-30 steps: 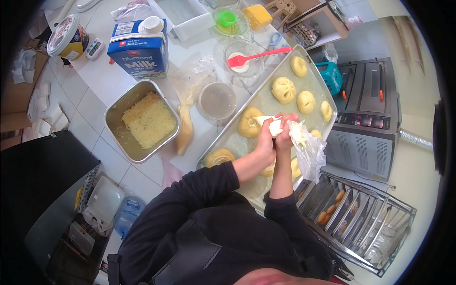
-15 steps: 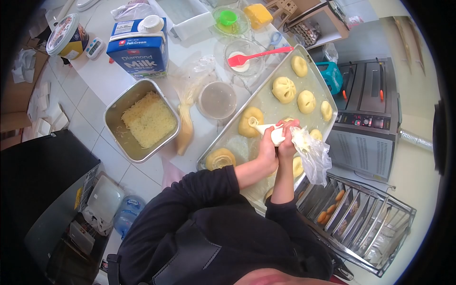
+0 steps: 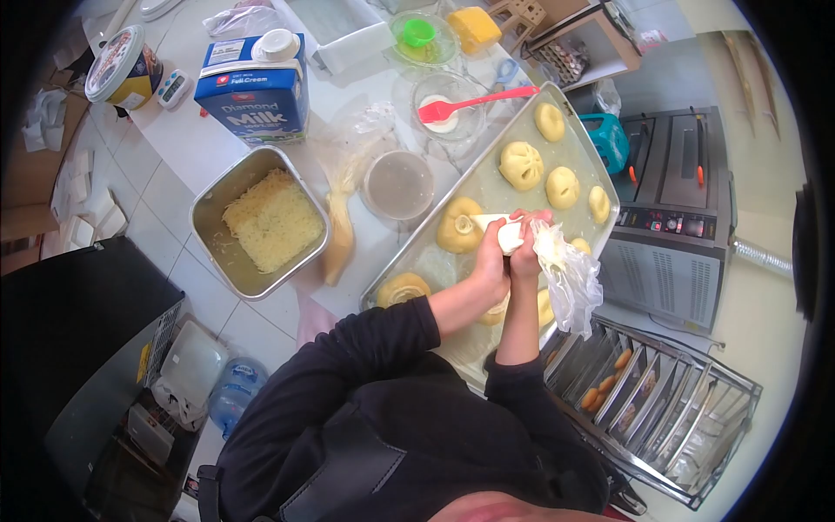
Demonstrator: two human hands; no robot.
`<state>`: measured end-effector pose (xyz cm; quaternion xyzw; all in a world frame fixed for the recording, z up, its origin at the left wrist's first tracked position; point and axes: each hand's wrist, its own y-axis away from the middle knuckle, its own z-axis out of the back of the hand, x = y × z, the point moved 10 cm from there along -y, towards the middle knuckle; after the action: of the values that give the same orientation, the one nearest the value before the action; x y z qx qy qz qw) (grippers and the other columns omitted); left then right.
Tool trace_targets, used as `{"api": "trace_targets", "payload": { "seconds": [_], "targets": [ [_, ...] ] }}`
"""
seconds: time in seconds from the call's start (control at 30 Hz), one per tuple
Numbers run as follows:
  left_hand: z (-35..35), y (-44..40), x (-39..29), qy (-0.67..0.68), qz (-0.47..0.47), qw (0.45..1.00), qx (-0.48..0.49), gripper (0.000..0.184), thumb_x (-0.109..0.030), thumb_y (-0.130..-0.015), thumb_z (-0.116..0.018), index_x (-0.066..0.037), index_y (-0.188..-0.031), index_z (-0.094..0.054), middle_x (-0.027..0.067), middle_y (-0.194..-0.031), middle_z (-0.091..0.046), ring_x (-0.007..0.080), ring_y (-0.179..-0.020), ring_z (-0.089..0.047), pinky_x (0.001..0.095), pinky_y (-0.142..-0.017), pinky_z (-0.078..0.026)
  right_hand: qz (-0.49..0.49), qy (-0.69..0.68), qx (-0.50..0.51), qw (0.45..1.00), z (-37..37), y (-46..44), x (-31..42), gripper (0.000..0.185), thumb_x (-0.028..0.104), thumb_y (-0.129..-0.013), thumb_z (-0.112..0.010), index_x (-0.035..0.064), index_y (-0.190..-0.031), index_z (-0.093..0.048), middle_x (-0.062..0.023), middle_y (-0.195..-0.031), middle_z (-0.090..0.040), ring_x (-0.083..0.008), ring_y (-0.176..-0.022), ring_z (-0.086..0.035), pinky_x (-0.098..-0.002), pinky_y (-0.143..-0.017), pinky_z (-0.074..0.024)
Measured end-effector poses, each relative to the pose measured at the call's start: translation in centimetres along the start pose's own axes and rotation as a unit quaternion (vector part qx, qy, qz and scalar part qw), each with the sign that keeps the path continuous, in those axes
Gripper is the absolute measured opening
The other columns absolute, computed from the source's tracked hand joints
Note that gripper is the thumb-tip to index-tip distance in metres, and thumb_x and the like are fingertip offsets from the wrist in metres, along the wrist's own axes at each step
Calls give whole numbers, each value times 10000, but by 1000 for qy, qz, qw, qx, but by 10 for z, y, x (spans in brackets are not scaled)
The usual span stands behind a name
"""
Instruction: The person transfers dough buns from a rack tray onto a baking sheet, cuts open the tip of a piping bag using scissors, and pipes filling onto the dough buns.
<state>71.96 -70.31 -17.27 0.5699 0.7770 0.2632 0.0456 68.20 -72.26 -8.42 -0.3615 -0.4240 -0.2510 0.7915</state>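
Both my hands are closed around a clear plastic piping bag (image 3: 567, 271) filled with white cream. My left hand (image 3: 491, 259) grips its lower part, and my right hand (image 3: 527, 254) squeezes just above, with the twisted loose end hanging past it to the right. The bag's tip meets a swirl of cream on top of a round dough bun (image 3: 456, 237). Under and around my hands lies a metal baking tray (image 3: 439, 291) with several more buns. One nearby bun (image 3: 403, 289) carries a cream swirl; another bun (image 3: 521, 165) has cuts on top. My forearms cover part of the tray.
Left of the tray stand a metal pan of grated cheese (image 3: 270, 230), a filled piping bag (image 3: 341, 235), a round container (image 3: 398, 184) and a milk carton (image 3: 254, 91). A red spatula (image 3: 478, 103) rests across a bowl. An oven (image 3: 665, 217) and a tray rack (image 3: 652, 404) flank the right.
The bag's tip has shifted slightly up and right over the bun. My hands have moved a little with it, and the bag's loose end has swung slightly left.
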Motion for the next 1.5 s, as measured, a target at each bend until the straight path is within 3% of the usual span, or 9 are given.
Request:
{"api": "trace_targets", "payload": {
  "seconds": [0.37, 0.43, 0.53, 0.7, 0.83, 0.93, 1.07, 1.4, 1.5],
  "targets": [
    [20, -6, -6, 14, -46, 999, -26, 369, -290, -823, -268, -57, -1034, -461, 98, -1054, -521, 215, -987, -487, 339, -875, -366, -46, -159, -21, 986, -13, 1, -2, 326, 145, -888, -347, 63, -573, -347, 4, -497, -299, -91, -467, -296, -310, -585, -417],
    [15, 5, -10, 5, -63, 997, -44, 382, -282, -828, -255, -46, -1054, -453, 105, -1062, -519, 219, -984, -488, 336, -871, -370, -50, -156, -14, 986, -13, 3, 0, 324, 141, -887, -348, 63, -572, -345, 5, -497, -297, -92, -468, -294, -308, -588, -413],
    [14, 10, -1, 37, -43, 998, -31, 377, -377, -816, -366, -80, -1021, -475, 49, -988, -536, 152, -923, -497, 271, -790, -381, -37, -117, 5, 992, -10, 6, 3, 321, 136, -885, -349, 59, -573, -350, 6, -498, -295, -94, -473, -299, -307, -579, -409],
    [15, 11, 10, 22, -23, 999, -35, 399, -311, -822, -279, -50, -1075, -444, 102, -1065, -515, 216, -991, -484, 332, -870, -366, -54, -64, 0, 997, 2, 12, -3, 310, 122, -879, -356, 57, -576, -351, 0, -507, -297, -100, -479, -313, -309, -567, -409],
    [20, 12, 19, 11, 2, 998, -56, 394, -333, -816, -307, -61, -1063, -452, 96, -1055, -515, 209, -996, -476, 333, -871, -361, -112, -102, -39, 988, 18, 17, -16, 127, 79, -728, -522, 45, -606, -509, -27, -591, -524, -109, -550, -492, -248, -488, -405],
    [10, 13, 20, 2, 19, 999, -29, 386, -339, -813, -323, -70, -1057, -455, 85, -1043, -519, 204, -985, -479, 330, -862, -365, -93, -58, -44, 993, 22, 15, -9, 168, 137, -759, -524, 58, -611, -533, -27, -594, -540, -109, -542, -501, -252, -482, -405],
    [1, 11, 17, 2, 17, 1000, 0, 393, -348, -810, -330, -70, -1056, -458, 77, -1055, -512, 203, -982, -478, 334, -858, -366, -42, 35, 4, 999, 13, 8, 1, 201, 39, -826, -361, 48, -626, -346, -10, -538, -316, -116, -497, -336, -306, -583, -419],
    [0, 1, 0, -16, 6, 1000, -16, 433, -330, -809, -269, -51, -1087, -451, 96, -1088, -499, 228, -1024, -459, 357, -886, -347, -16, 70, 19, 997, 4, -1, -10, 147, -4, -785, -369, 48, -647, -356, -13, -551, -328, -111, -502, -336, -309, -578, -422],
    [4, -5, -2, -6, -2, 1000, -7, 431, -320, -809, -264, -49, -1088, -449, 104, -1090, -498, 233, -1027, -457, 358, -890, -345, -45, 10, 4, 999, -1, -4, -9, 165, 12, -801, -373, 46, -640, -357, -14, -548, -330, -110, -499, -334, -311, -568, -423]
  ]
}}
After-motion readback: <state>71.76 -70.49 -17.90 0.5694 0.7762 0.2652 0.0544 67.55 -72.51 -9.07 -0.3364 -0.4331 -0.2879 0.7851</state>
